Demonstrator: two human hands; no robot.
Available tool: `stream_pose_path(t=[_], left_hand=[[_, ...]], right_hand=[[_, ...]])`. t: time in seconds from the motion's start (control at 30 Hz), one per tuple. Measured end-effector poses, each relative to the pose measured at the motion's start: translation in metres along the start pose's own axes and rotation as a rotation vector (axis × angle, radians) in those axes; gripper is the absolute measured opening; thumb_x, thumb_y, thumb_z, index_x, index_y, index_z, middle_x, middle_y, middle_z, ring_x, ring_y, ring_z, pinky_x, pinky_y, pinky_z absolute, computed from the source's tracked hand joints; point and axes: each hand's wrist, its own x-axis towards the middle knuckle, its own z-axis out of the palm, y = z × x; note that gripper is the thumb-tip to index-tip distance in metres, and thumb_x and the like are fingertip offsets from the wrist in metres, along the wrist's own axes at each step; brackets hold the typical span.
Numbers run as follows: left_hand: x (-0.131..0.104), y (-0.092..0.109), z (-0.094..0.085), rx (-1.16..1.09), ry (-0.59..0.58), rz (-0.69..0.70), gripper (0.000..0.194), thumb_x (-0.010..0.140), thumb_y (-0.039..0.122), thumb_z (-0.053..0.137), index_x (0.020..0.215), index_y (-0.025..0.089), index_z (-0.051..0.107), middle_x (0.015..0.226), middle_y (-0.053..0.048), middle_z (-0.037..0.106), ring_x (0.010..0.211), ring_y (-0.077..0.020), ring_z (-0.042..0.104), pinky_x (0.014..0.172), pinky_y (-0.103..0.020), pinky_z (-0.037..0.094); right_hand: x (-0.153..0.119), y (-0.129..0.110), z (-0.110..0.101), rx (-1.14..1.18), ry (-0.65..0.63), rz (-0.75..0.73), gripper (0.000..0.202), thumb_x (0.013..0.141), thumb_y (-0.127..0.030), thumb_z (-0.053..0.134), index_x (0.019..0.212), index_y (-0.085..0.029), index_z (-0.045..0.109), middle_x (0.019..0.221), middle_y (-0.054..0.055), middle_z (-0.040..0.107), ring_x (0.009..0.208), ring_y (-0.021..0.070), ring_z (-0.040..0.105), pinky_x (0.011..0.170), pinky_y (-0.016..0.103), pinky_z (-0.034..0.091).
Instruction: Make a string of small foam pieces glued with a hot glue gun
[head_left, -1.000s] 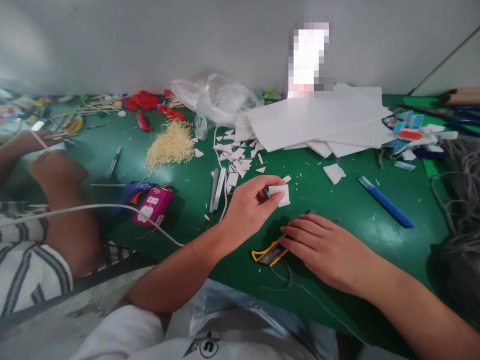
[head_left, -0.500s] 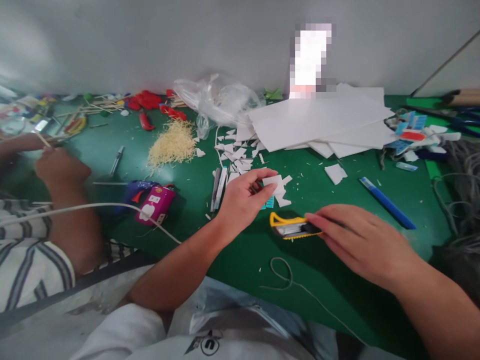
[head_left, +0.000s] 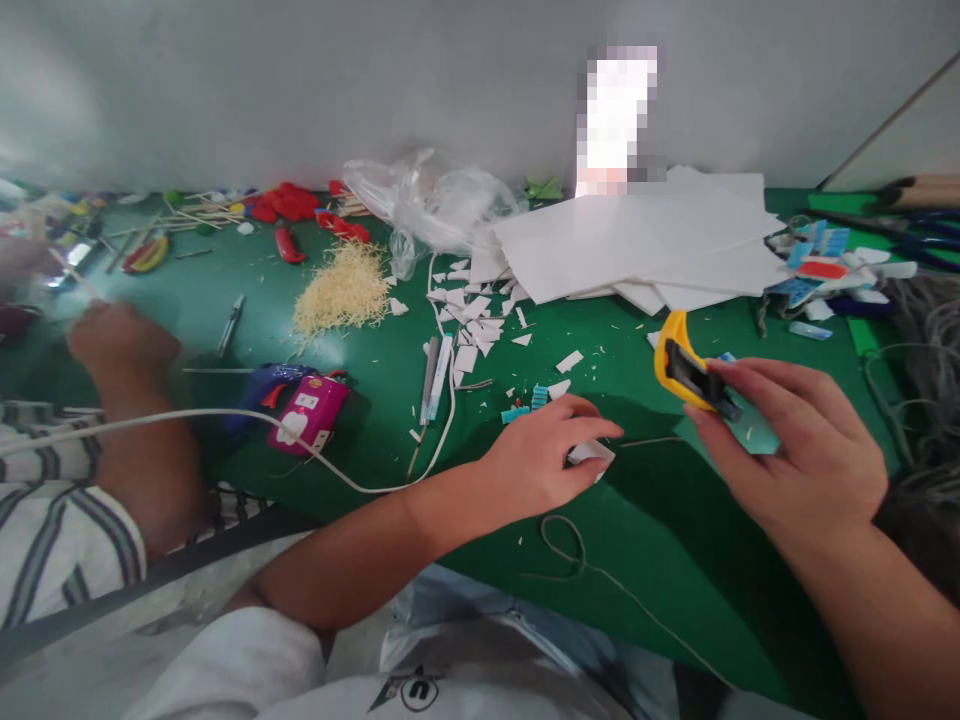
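Note:
My left hand (head_left: pixel 544 455) is closed over the green table, with a small white board piece (head_left: pixel 594 453) pinched between thumb and fingers. Off to the right, my right hand (head_left: pixel 806 440) grips a yellow and black box cutter (head_left: pixel 681 365), raised and tilted; whether its blade is out, I cannot tell. Between the hands runs a thin grey strand (head_left: pixel 651 441), its ends hidden. Just beyond my left hand lie small teal pieces (head_left: pixel 539 397) and a white scrap (head_left: pixel 570 361).
White boards (head_left: pixel 637 245) are stacked at the back, beside white offcuts (head_left: pixel 472 310) and a clear plastic bag (head_left: pixel 450 200). Leftward are yellow shreds (head_left: pixel 341 288), a pink box (head_left: pixel 311 412) and a white cable (head_left: pixel 202 412). A co-worker's hand (head_left: pixel 124 335) is at far left.
My left hand has moved right and nearer me with the white piece. My right hand has lifted and turned the box cutter, shifting it right and away from me.

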Motion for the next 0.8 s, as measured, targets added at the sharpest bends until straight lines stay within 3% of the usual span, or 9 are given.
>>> stream_pose_path(t=[0.13, 0.2, 0.27, 0.33, 0.4, 0.5, 0.57, 0.7, 0.8], left_hand=[[-0.004, 0.002, -0.004, -0.089, 0.328, 0.034, 0.051, 0.088, 0.032, 0.073, 0.133, 0.023, 0.051, 0.13, -0.01, 0.06, 0.081, -0.0121, 0.065, 0.069, -0.027, 0.057], [-0.004, 0.002, -0.008, -0.069, 0.481, 0.143, 0.061, 0.088, 0.036, 0.072, 0.14, 0.025, 0.042, 0.141, -0.014, 0.054, 0.105, -0.0194, 0.067, 0.081, -0.031, 0.059], [-0.003, 0.001, -0.013, 0.056, 0.543, 0.322, 0.062, 0.089, 0.039, 0.071, 0.142, 0.025, 0.041, 0.145, -0.016, 0.053, 0.125, -0.0265, 0.061, 0.094, -0.039, 0.058], [-0.002, 0.0, -0.015, 0.248, 0.511, 0.486, 0.052, 0.092, 0.035, 0.069, 0.137, 0.024, 0.047, 0.134, -0.013, 0.063, 0.125, -0.0265, 0.062, 0.099, -0.041, 0.056], [-0.001, 0.001, -0.015, 0.432, 0.403, 0.537, 0.037, 0.097, 0.029, 0.062, 0.132, 0.022, 0.052, 0.118, -0.008, 0.072, 0.11, -0.0218, 0.069, 0.094, -0.036, 0.056], [-0.001, 0.003, -0.009, 0.607, 0.245, 0.449, 0.031, 0.103, 0.029, 0.052, 0.131, 0.014, 0.054, 0.107, -0.007, 0.075, 0.092, -0.02, 0.071, 0.079, -0.033, 0.055], [-0.002, 0.005, -0.006, 0.656, 0.207, 0.401, 0.035, 0.105, 0.03, 0.047, 0.133, 0.009, 0.053, 0.106, -0.009, 0.075, 0.088, -0.0209, 0.071, 0.074, -0.034, 0.054], [-0.004, 0.005, -0.01, 0.656, 0.243, 0.226, 0.036, 0.103, 0.025, 0.044, 0.135, 0.009, 0.051, 0.105, -0.011, 0.075, 0.089, -0.0232, 0.07, 0.074, -0.037, 0.056], [-0.002, 0.001, -0.02, 0.633, 0.358, 0.127, 0.036, 0.104, 0.029, 0.045, 0.135, 0.012, 0.053, 0.105, -0.012, 0.074, 0.092, -0.025, 0.071, 0.077, -0.039, 0.057]], right_hand=[[0.001, -0.001, -0.003, 0.016, -0.145, -0.098, 0.078, 0.087, -0.009, 0.068, 0.155, -0.037, 0.041, 0.109, 0.007, 0.073, 0.093, 0.0255, 0.073, 0.078, 0.039, 0.059], [0.003, -0.002, -0.002, 0.025, -0.181, -0.196, 0.078, 0.088, -0.009, 0.067, 0.156, -0.034, 0.039, 0.106, 0.006, 0.074, 0.092, 0.0244, 0.072, 0.078, 0.038, 0.058], [0.005, -0.003, -0.001, 0.048, -0.21, -0.286, 0.07, 0.088, -0.008, 0.065, 0.152, -0.027, 0.044, 0.102, 0.006, 0.075, 0.09, 0.0226, 0.072, 0.081, 0.038, 0.059], [0.006, -0.007, 0.001, 0.066, -0.228, -0.362, 0.054, 0.089, -0.006, 0.064, 0.139, -0.022, 0.055, 0.099, 0.006, 0.076, 0.09, 0.0206, 0.071, 0.089, 0.039, 0.058], [0.006, -0.012, 0.003, 0.051, -0.227, -0.435, 0.037, 0.089, -0.005, 0.062, 0.123, -0.02, 0.063, 0.098, 0.005, 0.077, 0.091, 0.0184, 0.071, 0.095, 0.038, 0.057], [0.005, -0.016, 0.006, 0.012, -0.217, -0.516, 0.026, 0.09, -0.004, 0.06, 0.11, -0.019, 0.066, 0.096, 0.005, 0.077, 0.091, 0.0166, 0.072, 0.099, 0.036, 0.056], [0.005, -0.017, 0.007, -0.007, -0.219, -0.513, 0.027, 0.091, -0.004, 0.059, 0.111, -0.02, 0.066, 0.097, 0.004, 0.078, 0.092, 0.0163, 0.072, 0.101, 0.037, 0.056], [0.006, -0.018, 0.001, -0.06, -0.184, -0.379, 0.042, 0.088, -0.008, 0.065, 0.127, -0.024, 0.063, 0.109, 0.006, 0.078, 0.101, 0.0213, 0.073, 0.095, 0.04, 0.058], [0.006, -0.02, -0.003, 0.008, -0.182, -0.362, 0.026, 0.087, -0.014, 0.069, 0.111, -0.024, 0.068, 0.093, 0.004, 0.078, 0.082, 0.0183, 0.072, 0.075, 0.033, 0.058]])
